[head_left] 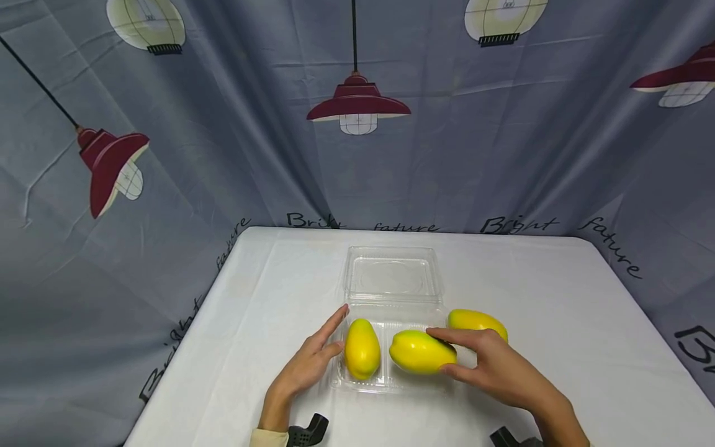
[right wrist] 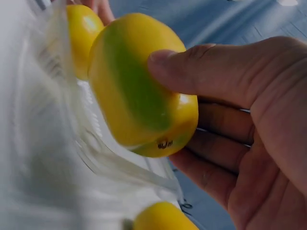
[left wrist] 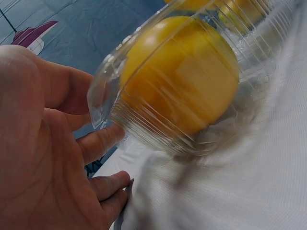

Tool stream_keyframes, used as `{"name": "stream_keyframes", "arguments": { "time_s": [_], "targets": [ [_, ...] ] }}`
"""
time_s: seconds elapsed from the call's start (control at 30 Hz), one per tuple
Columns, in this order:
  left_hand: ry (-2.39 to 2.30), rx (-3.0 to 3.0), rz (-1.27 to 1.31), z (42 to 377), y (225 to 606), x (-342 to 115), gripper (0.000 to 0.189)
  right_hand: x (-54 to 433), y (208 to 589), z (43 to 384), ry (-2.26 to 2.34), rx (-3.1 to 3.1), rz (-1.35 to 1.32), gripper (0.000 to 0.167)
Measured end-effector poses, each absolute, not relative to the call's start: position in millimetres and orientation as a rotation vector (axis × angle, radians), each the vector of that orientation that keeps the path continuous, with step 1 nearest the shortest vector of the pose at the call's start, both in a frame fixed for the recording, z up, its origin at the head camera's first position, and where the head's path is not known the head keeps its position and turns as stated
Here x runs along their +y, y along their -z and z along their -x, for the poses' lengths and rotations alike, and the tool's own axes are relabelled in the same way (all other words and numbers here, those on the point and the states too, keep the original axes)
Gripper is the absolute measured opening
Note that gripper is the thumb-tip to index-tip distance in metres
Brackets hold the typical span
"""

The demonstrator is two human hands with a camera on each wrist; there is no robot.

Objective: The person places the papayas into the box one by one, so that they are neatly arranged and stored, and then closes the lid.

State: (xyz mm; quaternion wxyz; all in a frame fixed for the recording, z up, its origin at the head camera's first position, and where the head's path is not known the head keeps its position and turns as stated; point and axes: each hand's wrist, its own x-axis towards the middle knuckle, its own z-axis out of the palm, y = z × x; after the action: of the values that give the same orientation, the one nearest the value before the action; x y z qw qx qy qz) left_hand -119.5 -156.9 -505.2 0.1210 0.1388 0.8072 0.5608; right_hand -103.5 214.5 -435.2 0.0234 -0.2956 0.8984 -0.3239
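Observation:
A clear plastic clamshell box (head_left: 365, 388) lies unfolded on the table, its lid (head_left: 393, 276) flat at the back. Lengthwise in its left side sits a yellow mango (head_left: 362, 349), seen through the ribbed wall in the left wrist view. My left hand (head_left: 310, 363) rests along the box's left rim, fingers extended, thumb at the rim beside that mango. Between thumb and fingers, my right hand (head_left: 491, 366) grips another mango (head_left: 421, 352), yellow with a green streak (right wrist: 139, 91), over the box's right side. A third mango (head_left: 477, 321) lies on the table beyond the right hand, partly covered by it.
A white cloth covers the table (head_left: 536, 279). Behind and beside it hangs a grey-blue curtain (head_left: 268, 155) printed with lamps and lettering. Each wrist wears a dark strapped device, such as the left one (head_left: 308, 431).

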Motion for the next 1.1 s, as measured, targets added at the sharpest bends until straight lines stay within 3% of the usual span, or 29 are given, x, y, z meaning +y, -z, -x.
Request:
{"name": "stream_keyframes", "arguments": {
  "time_s": [1.1],
  "targets": [
    [-1.617, 2.364, -0.419, 119, 504, -157, 0.071, 179, 437, 112, 0.727, 2.676, 0.869, 0.055]
  ]
}}
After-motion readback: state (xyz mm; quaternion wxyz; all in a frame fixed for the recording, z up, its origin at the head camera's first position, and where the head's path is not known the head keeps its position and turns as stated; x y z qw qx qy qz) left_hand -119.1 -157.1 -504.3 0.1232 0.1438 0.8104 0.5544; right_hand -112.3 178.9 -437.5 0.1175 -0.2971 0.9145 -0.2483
